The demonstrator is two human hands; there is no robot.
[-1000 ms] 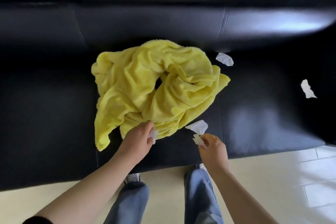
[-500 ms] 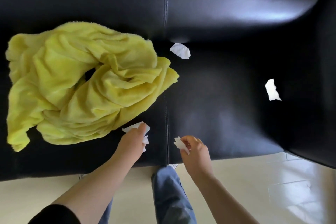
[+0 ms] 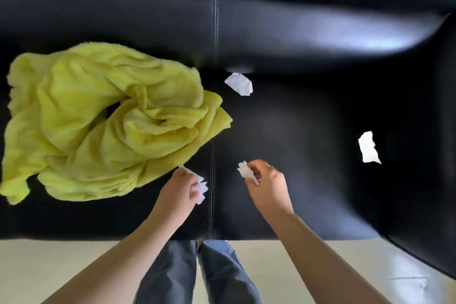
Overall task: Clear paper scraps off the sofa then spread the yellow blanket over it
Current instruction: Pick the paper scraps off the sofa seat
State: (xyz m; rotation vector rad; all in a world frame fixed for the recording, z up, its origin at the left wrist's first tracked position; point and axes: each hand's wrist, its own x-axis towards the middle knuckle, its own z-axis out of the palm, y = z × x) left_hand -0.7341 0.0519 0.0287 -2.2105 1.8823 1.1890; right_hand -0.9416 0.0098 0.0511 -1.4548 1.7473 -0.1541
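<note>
A crumpled yellow blanket [image 3: 106, 121] lies bunched on the left seat of the black leather sofa [image 3: 296, 118]. My left hand [image 3: 180, 187] grips white paper scraps [image 3: 201, 186] just below the blanket's lower right edge. My right hand [image 3: 267, 184] pinches another crumpled scrap [image 3: 244, 170] above the right seat cushion. Two loose white scraps lie on the right cushion: one [image 3: 239, 83] near the backrest by the blanket's corner, one [image 3: 368, 147] far right near the armrest.
The sofa's armrest [image 3: 439, 155] rises at the right edge. A seam [image 3: 211, 192] divides the two seat cushions between my hands. Cream tiled floor [image 3: 49, 266] runs along the sofa's front, with my jeans-clad legs [image 3: 197, 274] against it.
The view has swung right, so the blanket sits further left. My left hand took the scrap beside the blanket's edge, and my right hand lifted slightly with its scrap.
</note>
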